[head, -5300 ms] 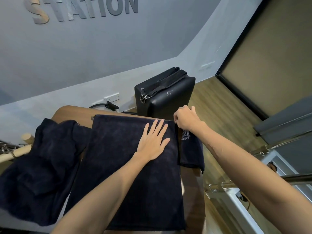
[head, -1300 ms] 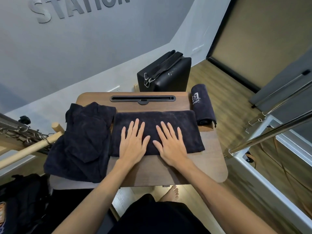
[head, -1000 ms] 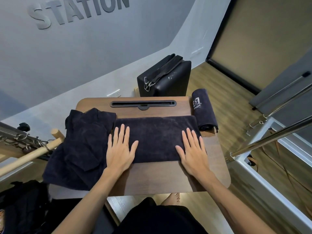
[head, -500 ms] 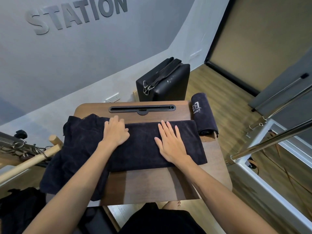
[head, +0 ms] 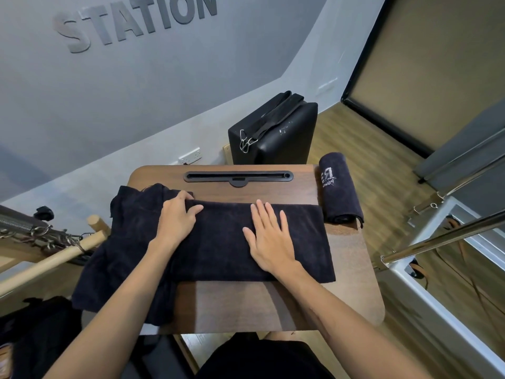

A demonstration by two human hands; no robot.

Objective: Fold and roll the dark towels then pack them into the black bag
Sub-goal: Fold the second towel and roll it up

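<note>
Pinning the folded towel (head: 226, 242) mid-table (head: 273, 305), long axis left-right | our left hand (head: 176, 221) curled over its left end, nearest the roll's start | our right hand (head: 269, 242) lay flat, fingers spread, on its middle

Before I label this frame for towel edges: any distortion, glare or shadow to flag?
Head view: wide-angle lens bends the wall and the metal rail; glare streaks that rail; both forearms shadow the table; the folded towel is so dark its folds barely show.
</note>
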